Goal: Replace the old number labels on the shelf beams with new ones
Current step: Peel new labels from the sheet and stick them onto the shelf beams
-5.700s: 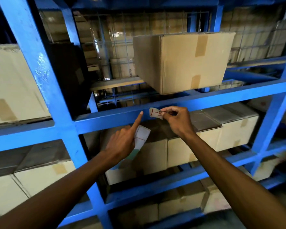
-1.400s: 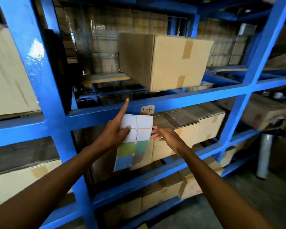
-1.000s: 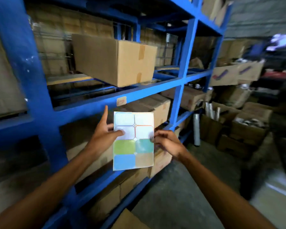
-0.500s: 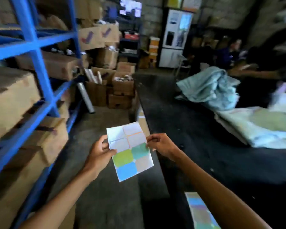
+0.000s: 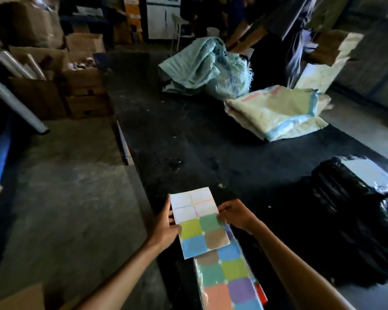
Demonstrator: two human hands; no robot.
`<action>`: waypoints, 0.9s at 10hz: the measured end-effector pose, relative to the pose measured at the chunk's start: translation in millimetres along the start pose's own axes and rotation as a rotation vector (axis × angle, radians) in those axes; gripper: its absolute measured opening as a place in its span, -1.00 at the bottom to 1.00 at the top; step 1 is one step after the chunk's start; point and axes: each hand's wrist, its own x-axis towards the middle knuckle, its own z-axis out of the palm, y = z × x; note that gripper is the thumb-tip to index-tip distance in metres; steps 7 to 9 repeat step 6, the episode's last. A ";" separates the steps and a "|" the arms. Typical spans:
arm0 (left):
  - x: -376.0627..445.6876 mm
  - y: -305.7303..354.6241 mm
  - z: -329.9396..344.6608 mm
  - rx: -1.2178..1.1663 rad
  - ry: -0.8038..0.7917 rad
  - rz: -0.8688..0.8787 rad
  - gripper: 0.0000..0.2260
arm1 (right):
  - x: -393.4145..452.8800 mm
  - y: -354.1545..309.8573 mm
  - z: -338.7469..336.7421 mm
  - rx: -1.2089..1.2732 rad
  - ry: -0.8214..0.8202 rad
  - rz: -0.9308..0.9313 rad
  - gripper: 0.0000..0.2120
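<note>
Restocking seems to be the step in hand: both hands hold a partly used label sheet [image 5: 199, 222] over the near edge of a dark worktable [image 5: 188, 142], just above a pack of coloured label sheets [image 5: 229, 280] lying there in clear wrap. The left hand [image 5: 166, 229] pinches the sheet's left edge, thumb on top; the right hand [image 5: 234, 214] grips its right edge with closed fingers. The sheet is a grid of rounded-corner stickers (its upper four cells look pale and blank, probably already peeled), with lime, green, blue and brown ones left below. No shelf beam is in view. The next move likely calls for peeling a coloured sticker, or swapping sheets, and something to write the number with, which I cannot see here.
</note>
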 end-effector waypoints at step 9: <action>-16.8 -9.3 -80.8 0.713 0.126 0.138 -0.25 | 27.7 -65.6 34.7 -0.250 0.201 -0.284 -0.91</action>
